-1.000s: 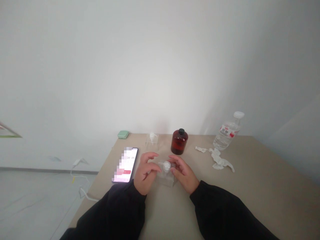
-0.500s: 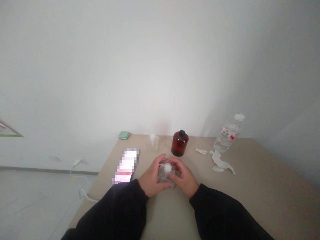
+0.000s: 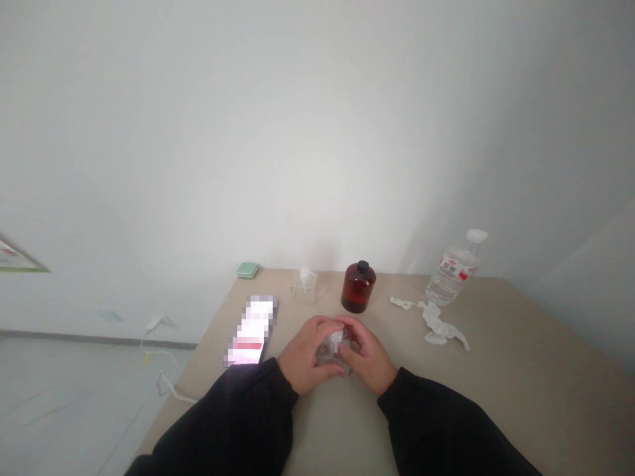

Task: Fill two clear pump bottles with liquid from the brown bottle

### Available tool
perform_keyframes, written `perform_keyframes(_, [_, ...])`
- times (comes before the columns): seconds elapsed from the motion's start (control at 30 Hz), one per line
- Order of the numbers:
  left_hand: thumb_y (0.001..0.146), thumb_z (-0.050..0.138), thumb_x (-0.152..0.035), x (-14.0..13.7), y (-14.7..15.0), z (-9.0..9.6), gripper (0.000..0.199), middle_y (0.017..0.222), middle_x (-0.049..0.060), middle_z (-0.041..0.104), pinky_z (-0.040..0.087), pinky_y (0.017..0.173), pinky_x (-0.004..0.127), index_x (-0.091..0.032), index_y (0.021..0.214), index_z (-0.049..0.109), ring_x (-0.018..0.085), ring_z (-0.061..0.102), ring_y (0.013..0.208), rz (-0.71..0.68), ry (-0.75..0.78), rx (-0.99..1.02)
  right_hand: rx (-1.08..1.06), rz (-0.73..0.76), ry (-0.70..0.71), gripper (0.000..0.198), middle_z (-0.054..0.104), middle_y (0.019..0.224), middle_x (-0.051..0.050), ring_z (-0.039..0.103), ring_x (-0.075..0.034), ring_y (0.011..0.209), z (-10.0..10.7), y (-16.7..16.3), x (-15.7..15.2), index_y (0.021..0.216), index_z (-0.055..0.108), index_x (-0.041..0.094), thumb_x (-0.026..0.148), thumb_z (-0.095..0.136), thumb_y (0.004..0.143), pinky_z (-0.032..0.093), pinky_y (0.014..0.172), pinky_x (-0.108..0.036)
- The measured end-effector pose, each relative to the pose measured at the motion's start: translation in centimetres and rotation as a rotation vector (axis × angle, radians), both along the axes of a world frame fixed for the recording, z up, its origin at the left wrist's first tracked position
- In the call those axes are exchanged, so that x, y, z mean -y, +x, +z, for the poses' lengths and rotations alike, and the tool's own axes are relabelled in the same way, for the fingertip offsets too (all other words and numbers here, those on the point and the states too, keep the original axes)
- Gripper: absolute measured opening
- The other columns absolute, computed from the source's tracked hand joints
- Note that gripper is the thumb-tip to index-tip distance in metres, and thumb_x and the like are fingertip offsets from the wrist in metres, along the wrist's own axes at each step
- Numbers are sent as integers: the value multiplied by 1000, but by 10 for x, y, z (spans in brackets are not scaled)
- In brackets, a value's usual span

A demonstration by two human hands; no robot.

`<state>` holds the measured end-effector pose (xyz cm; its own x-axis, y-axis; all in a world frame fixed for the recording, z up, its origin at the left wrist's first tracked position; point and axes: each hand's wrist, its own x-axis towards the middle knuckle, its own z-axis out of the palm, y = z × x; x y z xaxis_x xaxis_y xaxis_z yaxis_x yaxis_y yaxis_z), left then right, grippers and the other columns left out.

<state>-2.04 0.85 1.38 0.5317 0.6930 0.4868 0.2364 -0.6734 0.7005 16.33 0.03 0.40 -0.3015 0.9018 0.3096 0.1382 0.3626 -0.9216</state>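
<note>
A small clear pump bottle point(image 3: 333, 349) with a white top stands on the beige table point(image 3: 496, 396) in front of me. My left hand point(image 3: 305, 354) wraps its left side. My right hand point(image 3: 367, 357) covers its right side and top, with fingers curled over the pump head. Both hands hide most of the bottle. Black sleeves cover both arms.
A lit phone point(image 3: 251, 329) lies left of my hands. Behind stand a second clear pump bottle point(image 3: 304, 285), a brown bottle with a black cap point(image 3: 357, 287) and a water bottle point(image 3: 454, 270). Crumpled white tissue point(image 3: 436, 324) lies at the right. A green case point(image 3: 247, 270) sits at the far edge.
My hands were apart beside the clear bottle; they have closed around it, and my right fingers now cover its white pump top.
</note>
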Motion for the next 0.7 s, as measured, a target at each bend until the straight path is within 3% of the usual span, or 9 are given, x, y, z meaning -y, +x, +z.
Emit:
perform_keyframes(0.17, [70, 77, -34, 2, 1, 0, 62, 117, 10, 53, 43, 96, 44, -20, 122, 46, 28, 53, 108, 43, -49, 34, -36, -31, -30, 35, 61, 117, -9, 57, -24, 110, -2, 1, -1, 118, 53, 23, 44, 50, 91, 43, 98, -42])
perform_keyframes(0.37, [67, 79, -28, 4, 1, -1, 60, 113, 8, 53, 44, 93, 41, -20, 117, 48, 26, 54, 105, 52, -60, 57, -4, 12, -20, 45, 60, 119, -9, 58, -25, 109, 0, -1, 0, 122, 50, 22, 43, 63, 83, 45, 96, -42])
perform_keyframes(0.7, [65, 80, -37, 3, 1, -10, 65, 117, 10, 52, 43, 94, 44, -19, 117, 45, 27, 53, 108, 99, -70, 58, -22, -77, -51, 40, 63, 115, -9, 57, -26, 110, 1, 1, -1, 115, 56, 22, 52, 44, 91, 43, 99, -43])
